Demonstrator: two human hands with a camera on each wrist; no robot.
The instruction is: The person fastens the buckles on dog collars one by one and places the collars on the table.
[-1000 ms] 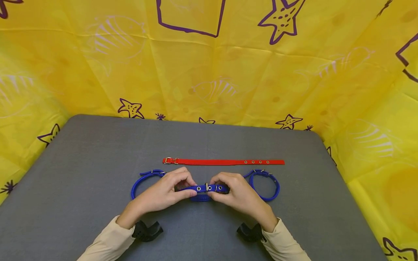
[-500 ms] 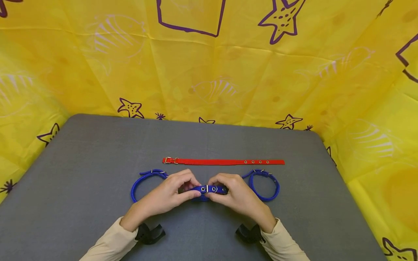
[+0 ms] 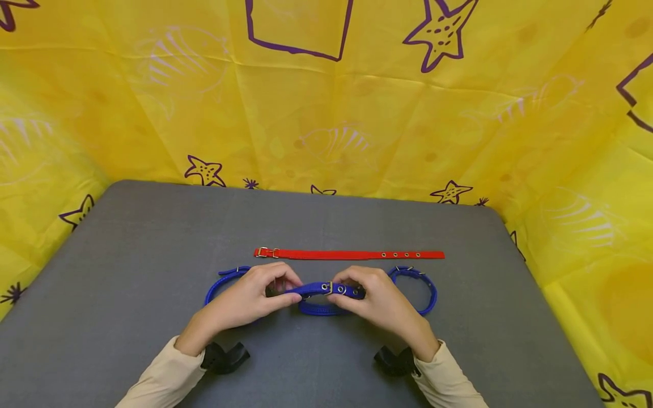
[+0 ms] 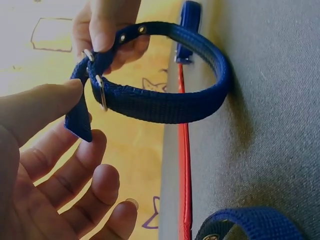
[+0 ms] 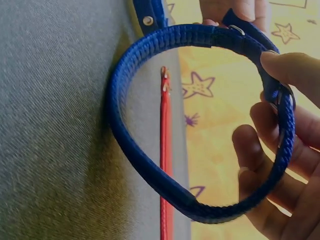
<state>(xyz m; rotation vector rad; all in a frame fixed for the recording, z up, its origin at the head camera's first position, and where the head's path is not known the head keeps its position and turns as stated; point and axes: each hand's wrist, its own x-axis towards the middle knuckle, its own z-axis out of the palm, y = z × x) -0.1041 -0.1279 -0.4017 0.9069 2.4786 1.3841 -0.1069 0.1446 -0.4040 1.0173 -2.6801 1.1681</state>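
Note:
A blue dog collar (image 3: 314, 288), bent into a loop, is held between both hands above the table. Its strap runs through a metal buckle (image 3: 330, 288), and eyelets show to either side of it. My left hand (image 3: 245, 299) pinches the strap's pointed end (image 4: 78, 120) between thumb and index finger, its other fingers spread. My right hand (image 3: 381, 297) pinches the collar beside the buckle. In the right wrist view the round loop (image 5: 117, 107) shows whole, standing on edge, its lower side close to the table.
A red collar (image 3: 326, 254) lies straight across the grey table (image 3: 153, 238) beyond the hands. Looped blue collars lie on both sides: one (image 3: 210, 292) partly behind the left hand, one (image 3: 433, 292) beside the right. A yellow printed cloth (image 3: 326, 113) hangs behind.
The hands first came closer together, then moved apart. The buckle has shifted slightly right and up, and more strap now shows between the left fingers and the buckle.

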